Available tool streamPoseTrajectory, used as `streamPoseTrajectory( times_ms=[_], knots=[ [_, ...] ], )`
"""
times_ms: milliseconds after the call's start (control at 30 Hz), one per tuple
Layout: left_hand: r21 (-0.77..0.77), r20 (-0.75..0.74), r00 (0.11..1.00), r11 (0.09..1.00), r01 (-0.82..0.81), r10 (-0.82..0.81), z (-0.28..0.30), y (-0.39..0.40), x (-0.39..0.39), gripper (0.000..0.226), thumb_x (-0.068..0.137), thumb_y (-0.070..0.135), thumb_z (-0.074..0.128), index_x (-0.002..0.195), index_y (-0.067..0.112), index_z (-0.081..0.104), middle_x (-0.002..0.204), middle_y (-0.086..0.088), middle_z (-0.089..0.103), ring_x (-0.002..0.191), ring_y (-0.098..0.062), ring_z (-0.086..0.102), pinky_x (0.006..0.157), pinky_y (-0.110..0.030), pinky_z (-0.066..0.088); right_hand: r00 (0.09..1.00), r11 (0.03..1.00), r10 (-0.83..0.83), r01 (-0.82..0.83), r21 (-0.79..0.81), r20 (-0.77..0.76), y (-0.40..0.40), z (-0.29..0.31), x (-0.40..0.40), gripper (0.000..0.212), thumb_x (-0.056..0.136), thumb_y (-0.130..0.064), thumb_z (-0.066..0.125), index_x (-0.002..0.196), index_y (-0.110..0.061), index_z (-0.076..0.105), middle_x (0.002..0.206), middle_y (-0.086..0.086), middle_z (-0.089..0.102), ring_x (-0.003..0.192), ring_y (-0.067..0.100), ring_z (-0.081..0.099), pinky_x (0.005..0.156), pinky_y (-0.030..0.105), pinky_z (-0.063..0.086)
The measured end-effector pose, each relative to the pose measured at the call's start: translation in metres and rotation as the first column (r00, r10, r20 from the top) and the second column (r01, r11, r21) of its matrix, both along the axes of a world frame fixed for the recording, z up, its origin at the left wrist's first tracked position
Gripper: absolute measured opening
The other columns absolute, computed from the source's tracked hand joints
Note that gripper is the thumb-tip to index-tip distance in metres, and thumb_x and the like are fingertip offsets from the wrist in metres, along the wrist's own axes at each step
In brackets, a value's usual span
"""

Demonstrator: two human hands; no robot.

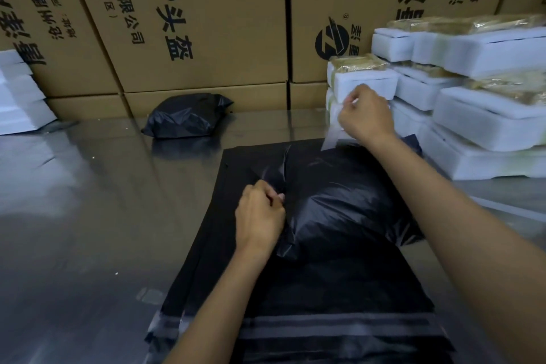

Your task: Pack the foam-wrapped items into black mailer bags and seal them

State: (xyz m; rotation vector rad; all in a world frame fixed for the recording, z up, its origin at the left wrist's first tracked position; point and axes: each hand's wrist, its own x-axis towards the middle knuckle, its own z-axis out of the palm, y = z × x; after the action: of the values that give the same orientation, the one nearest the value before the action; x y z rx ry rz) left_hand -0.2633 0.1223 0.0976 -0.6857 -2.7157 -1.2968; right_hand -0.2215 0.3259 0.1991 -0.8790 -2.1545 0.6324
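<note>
while filled bag [339, 210] lies on stack of flat bags [295, 289] at table [74, 216] middle, plastic looks soft, slippery, light; best held at open flap. left hand [260, 216] pinches flap fold. right hand [366, 118] pinches clear strip [331, 139], peeling. foam packs [472, 103] stacked right, near right wrist. sealed bag [186, 118] behind, boxes [192, 23] at back.

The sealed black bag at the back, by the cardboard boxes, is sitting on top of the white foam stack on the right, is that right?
Not quite. The head view shows the sealed black bag at the back by the cardboard boxes, but it lies on the steel table, left of and apart from the white foam stack.
</note>
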Motion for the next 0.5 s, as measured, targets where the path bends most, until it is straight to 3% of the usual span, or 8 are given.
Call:
streamPoseTrajectory(
  times_ms=[67, 133, 200, 267, 367, 433, 500],
  knots=[
    [-0.049, -0.042, 0.998, 0.998, 0.040, -0.042, 0.000, 0.005, 0.004, 0.010, 0.095, 0.022, 0.061, 0.091, 0.018, 0.053, 0.098, -0.004, 0.059, 0.089, -0.021, 0.056, 0.071, -0.030, 0.037, 0.987, 0.963, -0.071, 0.030, -0.267, -0.146, 0.016, 0.004, 0.013, 0.015, 0.091, -0.007, 0.042, 0.082, -0.007, 0.054, 0.081, 0.010, 0.060, 0.068, 0.026, 0.054, 0.064, 0.030, 0.043],
    [-0.079, -0.048, 0.998, 0.996, 0.037, -0.040, 0.003, 0.005, 0.004, 0.014, 0.093, 0.018, 0.062, 0.097, 0.019, 0.049, 0.101, -0.003, 0.056, 0.090, -0.021, 0.054, 0.072, -0.030, 0.035, 0.937, 0.828, -0.131, -0.075, -0.556, -0.323, 0.025, 0.009, 0.029, 0.017, 0.094, -0.004, 0.033, 0.092, -0.001, 0.050, 0.074, 0.014, 0.066, 0.055, 0.022, 0.062, 0.050, 0.026, 0.050],
    [-0.073, -0.055, 0.998, 0.997, 0.016, -0.020, 0.008, 0.001, 0.003, 0.018, 0.089, 0.011, 0.063, 0.097, 0.019, 0.049, 0.099, -0.001, 0.054, 0.087, -0.020, 0.052, 0.071, -0.028, 0.034, 0.904, 0.762, -0.171, -0.131, -0.634, -0.391, 0.034, 0.008, 0.044, 0.019, 0.097, -0.004, 0.028, 0.107, 0.001, 0.044, 0.083, 0.016, 0.071, 0.064, 0.024, 0.070, 0.059, 0.027, 0.059],
    [0.065, -0.134, 0.991, 0.997, 0.036, -0.027, 0.018, -0.003, 0.005, 0.020, 0.086, 0.002, 0.059, 0.094, 0.020, 0.053, 0.092, 0.002, 0.052, 0.081, -0.015, 0.053, 0.067, -0.021, 0.033, 0.916, 0.823, -0.176, -0.064, -0.565, -0.361, 0.045, 0.003, 0.057, 0.023, 0.098, -0.008, 0.030, 0.107, 0.003, 0.049, 0.099, 0.019, 0.073, 0.080, 0.028, 0.073, 0.078, 0.038, 0.062],
    [0.248, -0.331, 0.921, 0.923, 0.295, -0.205, 0.040, -0.004, 0.018, 0.022, 0.090, 0.001, 0.056, 0.094, 0.021, 0.065, 0.094, 0.009, 0.057, 0.083, -0.004, 0.056, 0.070, -0.009, 0.039, 0.963, 0.951, -0.171, 0.106, -0.292, -0.207, 0.057, -0.010, 0.079, 0.020, 0.100, -0.018, 0.036, 0.105, -0.006, 0.051, 0.110, 0.017, 0.070, 0.103, 0.033, 0.066, 0.093, 0.048, 0.053],
    [0.158, -0.385, 0.828, 0.855, 0.493, -0.407, 0.050, 0.003, 0.031, 0.021, 0.095, 0.008, 0.056, 0.100, 0.020, 0.072, 0.107, 0.012, 0.064, 0.100, 0.001, 0.057, 0.086, -0.007, 0.039, 0.982, 0.983, -0.153, 0.139, -0.122, -0.110, 0.062, -0.021, 0.095, 0.022, 0.103, -0.020, 0.037, 0.109, -0.004, 0.051, 0.110, 0.018, 0.069, 0.106, 0.037, 0.061, 0.090, 0.046, 0.050],
    [-0.039, -0.314, 0.751, 0.798, 0.601, -0.581, 0.055, 0.015, 0.043, 0.026, 0.101, 0.022, 0.052, 0.120, 0.023, 0.069, 0.131, 0.014, 0.061, 0.125, 0.003, 0.048, 0.107, -0.013, 0.032, 0.990, 0.991, -0.133, 0.132, -0.021, -0.048, 0.066, -0.031, 0.110, 0.021, 0.104, -0.019, 0.037, 0.108, -0.003, 0.050, 0.108, 0.021, 0.069, 0.102, 0.040, 0.061, 0.086, 0.048, 0.049]
  ],
)
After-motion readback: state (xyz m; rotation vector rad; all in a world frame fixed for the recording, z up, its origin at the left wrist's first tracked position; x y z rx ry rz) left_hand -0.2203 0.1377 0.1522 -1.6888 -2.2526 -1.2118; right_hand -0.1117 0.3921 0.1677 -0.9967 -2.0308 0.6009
